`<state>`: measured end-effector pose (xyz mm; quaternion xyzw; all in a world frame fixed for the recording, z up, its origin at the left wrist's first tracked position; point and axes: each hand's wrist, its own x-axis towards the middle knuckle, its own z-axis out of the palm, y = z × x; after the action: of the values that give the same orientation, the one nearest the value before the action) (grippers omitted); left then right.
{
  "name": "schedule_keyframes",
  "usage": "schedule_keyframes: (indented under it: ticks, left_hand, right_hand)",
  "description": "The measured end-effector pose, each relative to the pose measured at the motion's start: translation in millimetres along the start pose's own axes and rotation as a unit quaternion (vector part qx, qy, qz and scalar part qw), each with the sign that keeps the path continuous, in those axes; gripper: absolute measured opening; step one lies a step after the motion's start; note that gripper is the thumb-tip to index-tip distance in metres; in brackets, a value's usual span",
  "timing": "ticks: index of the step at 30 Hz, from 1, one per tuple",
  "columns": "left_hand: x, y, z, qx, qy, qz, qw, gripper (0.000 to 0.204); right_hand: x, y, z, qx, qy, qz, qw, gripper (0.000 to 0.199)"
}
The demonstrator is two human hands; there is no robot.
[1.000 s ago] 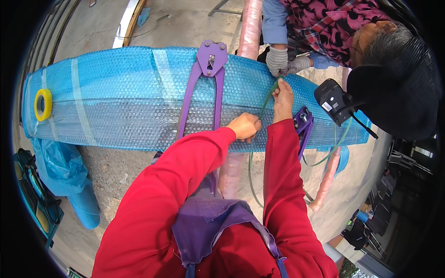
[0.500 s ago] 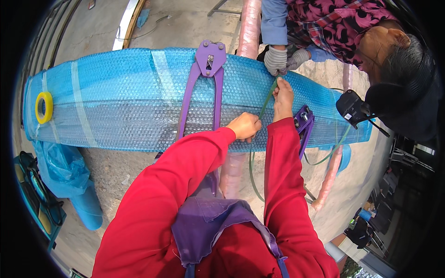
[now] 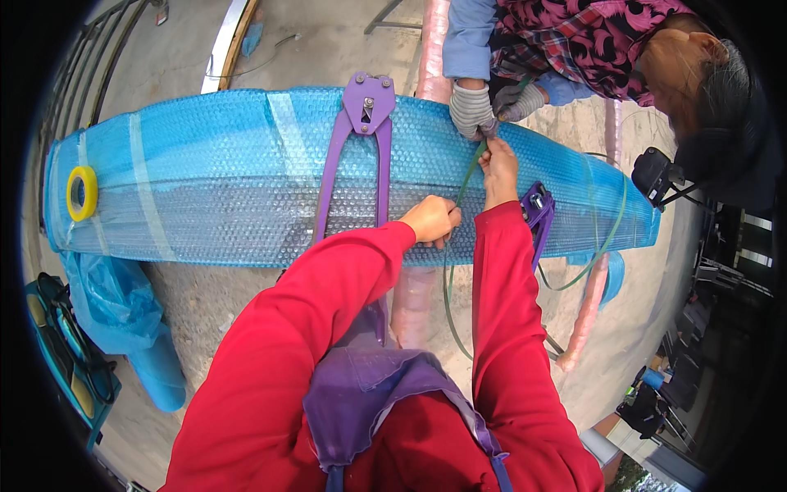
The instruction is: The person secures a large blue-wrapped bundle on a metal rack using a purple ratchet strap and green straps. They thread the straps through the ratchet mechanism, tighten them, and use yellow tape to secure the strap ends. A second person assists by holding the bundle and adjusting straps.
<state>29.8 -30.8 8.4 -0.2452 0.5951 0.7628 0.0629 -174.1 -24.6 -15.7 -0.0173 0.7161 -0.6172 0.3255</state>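
A long bundle (image 3: 229, 205) in blue bubble wrap lies across in front of me. Over its right half runs a green strap (image 3: 468, 178). My left hand (image 3: 434, 220) is closed on the strap near the bundle's front edge. Farther up, my right hand (image 3: 499, 166) pinches the same strap by the far edge, almost touching a co-worker's gloved hand (image 3: 473, 111). On the wrap left of my hands lies a purple long-handled strapping tool (image 3: 368, 111). A second purple tool (image 3: 539, 209) rests just right of my right forearm.
Yellow tape (image 3: 81, 193) sits on the bundle's left end. Below it is a roll of blue plastic (image 3: 156, 369). Pink-wrapped supports (image 3: 414, 307) pass under the bundle. A co-worker (image 3: 574, 57) leans in from the far right. Loose strap (image 3: 602, 246) loops over the right end.
The co-worker's gloved hands have shifted slightly left and apart, and the head has moved a little. My hands keep hold of the strap in nearly the same place.
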Motion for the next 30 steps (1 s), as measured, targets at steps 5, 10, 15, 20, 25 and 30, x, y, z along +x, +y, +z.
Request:
schedule_keyframes:
  ticks: [5, 10, 15, 20, 25, 30]
  left_hand:
    - [-2.4, -0.7, 11.6, 0.04, 0.028, 0.016, 0.999, 0.027]
    - [-5.3, -30.1, 21.5, 0.332, 0.086, 0.105, 0.934, 0.028]
    - [-81.2, 0.3, -5.1, 0.237, 0.085, 0.101, 0.962, 0.029]
    - [-161.2, -10.3, -53.3, 0.103, 0.265, 0.058, 0.957, 0.02]
    - [-204.2, -47.2, -91.6, 0.137, 0.394, 0.028, 0.908, 0.018]
    - [-220.5, -63.1, -93.9, 0.393, 0.343, 0.11, 0.846, 0.034]
  right_hand:
    - [6.3, 3.9, -7.3, -0.011, -0.002, 0.007, 1.0, 0.01]
    - [6.2, 4.4, -3.2, 0.014, -0.019, 0.001, 1.0, 0.011]
    - [15.8, 8.2, -23.6, 0.091, -0.057, 0.054, 0.993, 0.013]
    - [12.0, 2.9, -29.2, 0.063, -0.061, 0.049, 0.995, 0.015]
    - [2.8, -4.6, -21.9, -0.007, -0.012, 0.019, 1.0, 0.012]
    - [-18.2, -30.1, -13.0, -0.006, -0.038, 0.009, 0.999, 0.02]
